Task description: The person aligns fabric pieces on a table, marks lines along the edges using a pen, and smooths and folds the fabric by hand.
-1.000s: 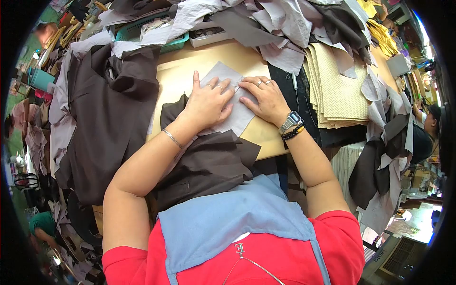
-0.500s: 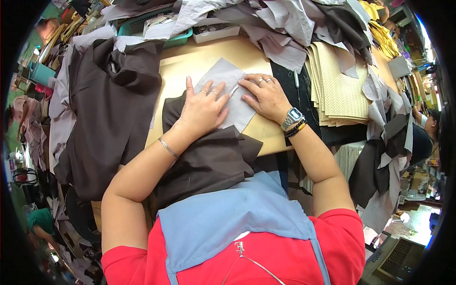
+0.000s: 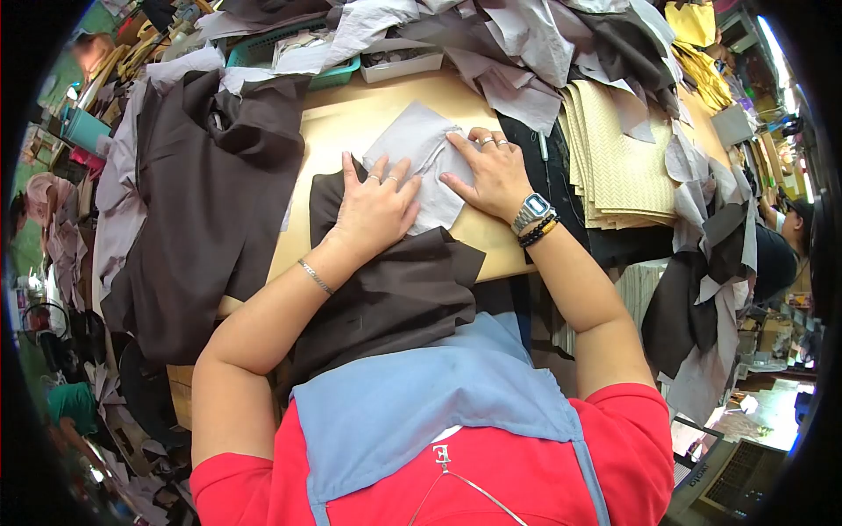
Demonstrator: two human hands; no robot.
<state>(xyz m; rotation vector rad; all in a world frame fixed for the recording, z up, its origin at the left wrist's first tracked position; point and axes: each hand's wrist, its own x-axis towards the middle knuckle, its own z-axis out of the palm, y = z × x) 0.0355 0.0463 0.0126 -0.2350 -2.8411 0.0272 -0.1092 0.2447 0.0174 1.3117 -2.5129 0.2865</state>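
A pale grey piece of cloth lies on the tan work board, with creases running through its middle. My left hand rests flat over its left part and over dark brown fabric, fingers spread. On the cloth's right edge my right hand presses with the tips of its index finger and thumb, which are apart; its other fingers are bent. The brown fabric lies gathered below the pale cloth and hangs over the board's near edge towards my lap.
A large dark brown garment piece drapes at the left. Stacked woven-pattern yellow sheets and a pen-like tool lie right. Behind are a teal basket, a white tray and heaped cloth. A person is far right.
My right index finger has moved slightly up and right along the pale cloth. The cloth's straight fold has become loose creases. My left hand stays nearly in place.
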